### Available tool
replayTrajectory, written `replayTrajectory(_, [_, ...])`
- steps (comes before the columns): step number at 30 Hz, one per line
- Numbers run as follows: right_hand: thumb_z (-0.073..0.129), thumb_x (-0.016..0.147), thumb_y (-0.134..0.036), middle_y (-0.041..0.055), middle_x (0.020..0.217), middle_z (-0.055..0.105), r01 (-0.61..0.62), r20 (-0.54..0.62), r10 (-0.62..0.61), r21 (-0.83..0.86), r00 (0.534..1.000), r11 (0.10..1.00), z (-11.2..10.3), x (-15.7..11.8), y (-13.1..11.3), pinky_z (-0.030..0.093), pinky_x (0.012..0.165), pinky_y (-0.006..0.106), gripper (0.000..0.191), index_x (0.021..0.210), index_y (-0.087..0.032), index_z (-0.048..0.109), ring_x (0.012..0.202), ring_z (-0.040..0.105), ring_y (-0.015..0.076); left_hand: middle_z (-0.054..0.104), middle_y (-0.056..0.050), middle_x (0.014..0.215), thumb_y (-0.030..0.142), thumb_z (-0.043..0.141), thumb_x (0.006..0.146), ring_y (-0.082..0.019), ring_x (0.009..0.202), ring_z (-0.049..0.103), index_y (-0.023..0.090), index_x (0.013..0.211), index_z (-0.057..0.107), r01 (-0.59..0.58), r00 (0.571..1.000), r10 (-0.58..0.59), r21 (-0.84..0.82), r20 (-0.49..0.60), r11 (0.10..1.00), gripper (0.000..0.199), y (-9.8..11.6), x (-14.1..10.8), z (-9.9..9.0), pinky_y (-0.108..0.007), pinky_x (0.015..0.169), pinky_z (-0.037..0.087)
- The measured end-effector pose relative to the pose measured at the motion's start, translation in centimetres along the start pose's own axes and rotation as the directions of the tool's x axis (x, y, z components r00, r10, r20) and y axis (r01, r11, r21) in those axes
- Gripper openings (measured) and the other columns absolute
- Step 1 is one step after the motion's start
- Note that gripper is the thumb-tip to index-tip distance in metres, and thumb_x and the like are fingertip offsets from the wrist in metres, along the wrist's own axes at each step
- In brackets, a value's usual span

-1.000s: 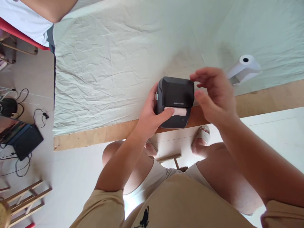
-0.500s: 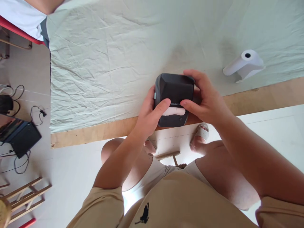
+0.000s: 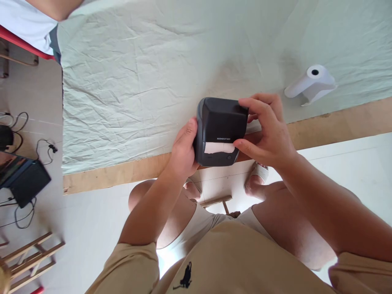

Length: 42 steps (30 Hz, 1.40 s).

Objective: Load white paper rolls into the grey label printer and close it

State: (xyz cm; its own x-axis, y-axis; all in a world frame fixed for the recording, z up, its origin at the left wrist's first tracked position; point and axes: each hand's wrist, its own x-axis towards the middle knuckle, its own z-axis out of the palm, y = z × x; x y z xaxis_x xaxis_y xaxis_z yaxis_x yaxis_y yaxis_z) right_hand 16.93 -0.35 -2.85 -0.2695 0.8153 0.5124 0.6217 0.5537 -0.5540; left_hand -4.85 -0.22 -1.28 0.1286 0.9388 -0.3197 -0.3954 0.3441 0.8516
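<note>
A dark grey and black label printer [image 3: 225, 122], marked NIIMBOT, is held at the table's front edge. A strip of white paper [image 3: 218, 148] with a torn edge sticks out of its front slot. My left hand [image 3: 183, 149] is closed around the printer's left side, its thumb along the side wall. At the right side, my right hand [image 3: 269, 128] grips more loosely. Its index fingertip lies on the upper right corner and its thumb tip touches beside the right end of the paper strip. The other right fingers are partly hidden behind.
A white paper roll [image 3: 301, 85], partly unrolled, lies to the right on the cloth-covered table [image 3: 128, 85]. Another person's arm [image 3: 56, 6] shows at the upper left. On the left floor are a black box-like device [image 3: 30, 181], cables and a wooden stool [image 3: 33, 261].
My left thumb has moved off the printer's front to its left side. My right index finger has come onto the upper right corner. More of the paper strip shows.
</note>
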Motion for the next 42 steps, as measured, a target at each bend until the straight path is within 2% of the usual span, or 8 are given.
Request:
replayTrajectory(8, [0.077, 0.098, -0.063, 0.0007, 0.083, 0.068, 0.13, -0.179, -0.142, -0.076, 0.973, 0.989, -0.9, 1.0, -0.5, 0.064, 0.071, 0.042, 0.05, 0.138, -0.034, 0.068, 0.071, 0.068, 0.0223, 0.084, -0.002, 0.094, 0.063, 0.073, 0.1, -0.034, 0.13, 0.081, 0.024, 0.085, 0.072, 0.042, 0.999, -0.042, -0.055, -0.002, 0.998, 0.042, 0.1, 0.6, 0.4, -0.048, 0.105, 0.072])
replayTrajectory(12, [0.062, 0.109, -0.058, -0.0079, 0.057, 0.062, -0.03, -0.338, 0.029, 0.001, 0.941, 1.0, -0.9, 1.6, -1.8, 0.047, 0.048, 0.033, 0.025, 0.117, -0.035, 0.068, 0.044, 0.058, 0.0161, 0.086, -0.005, 0.109, 0.073, 0.069, 0.098, -0.037, 0.14, 0.076, 0.024, 0.094, 0.074, 0.046, 0.997, -0.044, -0.05, 0.056, 0.998, 0.049, 0.0, 0.6, 0.4, -0.049, 0.107, 0.071])
replayTrajectory(17, [0.072, 0.103, -0.036, -0.0056, 0.085, 0.083, -0.029, -0.365, 0.016, -0.029, 0.931, 0.999, -0.5, 2.6, -2.9, 0.038, 0.046, 0.031, 0.01, 0.096, -0.029, 0.068, 0.052, 0.066, 0.0121, 0.086, -0.008, 0.11, 0.069, 0.088, 0.085, -0.039, 0.137, 0.076, 0.024, 0.109, 0.075, 0.005, 0.994, -0.008, 0.026, 0.108, 1.0, 0.052, 0.8, -0.1, 0.9, -0.047, 0.103, 0.07])
replayTrajectory(22, [0.064, 0.096, -0.025, -0.0039, 0.066, 0.069, -0.028, -0.054, 0.007, -0.391, 0.999, 0.92, -1.1, 3.6, -3.6, 0.027, 0.052, 0.031, 0.013, 0.095, -0.027, 0.077, 0.054, 0.052, 0.0129, 0.086, -0.006, 0.104, 0.063, 0.086, 0.09, -0.03, 0.104, 0.084, 0.026, 0.117, 0.073, -0.015, 0.987, 0.003, 0.074, 0.161, 0.997, 0.047, 0.9, -0.3, 0.7, -0.037, 0.078, 0.066])
replayTrajectory(28, [0.07, 0.088, -0.028, -0.0009, 0.069, 0.067, -0.127, 0.248, 0.221, -0.344, 0.943, 0.93, -2.6, 4.6, -4.4, 0.023, 0.058, 0.03, 0.03, 0.116, -0.029, 0.081, 0.057, 0.046, 0.0141, 0.085, -0.004, 0.097, 0.062, 0.086, 0.092, -0.018, 0.081, 0.079, 0.022, 0.117, 0.075, -0.004, 0.983, -0.013, 0.09, 0.182, 0.996, 0.049, 0.9, -0.2, 0.5, -0.027, 0.068, 0.061])
replayTrajectory(32, [0.072, 0.082, -0.027, -0.0003, 0.085, 0.076, -0.216, 0.168, 0.22, -0.04, 0.961, 0.976, -3.7, 4.4, -3.7, 0.037, 0.055, 0.029, 0.042, 0.124, -0.029, 0.079, 0.057, 0.051, 0.0122, 0.084, -0.002, 0.091, 0.064, 0.088, 0.087, -0.019, 0.072, 0.079, 0.022, 0.114, 0.074, 0.052, 0.985, -0.061, 0.061, 0.164, 0.997, 0.052, 0.8, -0.1, 0.5, -0.029, 0.061, 0.063])
replayTrajectory(37, [0.068, 0.089, -0.046, 0.0013, 0.09, 0.067, -0.225, -0.217, 0.328, 0.394, 0.919, 0.891, -3.4, 3.3, 0.1, 0.039, 0.046, 0.031, 0.039, 0.125, -0.032, 0.071, 0.055, 0.051, 0.0135, 0.087, -0.004, 0.101, 0.059, 0.084, 0.093, -0.027, 0.1, 0.087, 0.021, 0.111, 0.077, 0.028, 0.99, -0.03, 0.017, 0.14, 0.999, 0.043, 0.6, 0.2, 0.4, -0.033, 0.074, 0.071])
replayTrajectory(42, [0.081, 0.085, -0.045, 0.0053, 0.091, 0.072, -0.386, -0.143, 0.394, 0.086, 0.908, 0.919, -2.5, 2.0, 3.1, 0.06, 0.08, 0.048, 0.027, 0.099, -0.028, 0.065, 0.086, 0.068, 0.0263, 0.087, -0.006, 0.106, 0.062, 0.083, 0.092, -0.033, 0.118, 0.085, 0.022, 0.116, 0.078, 0.015, 0.993, -0.02, 0.048, 0.119, 0.999, 0.047, 0.7, 0.2, 0.4, -0.04, 0.088, 0.074])
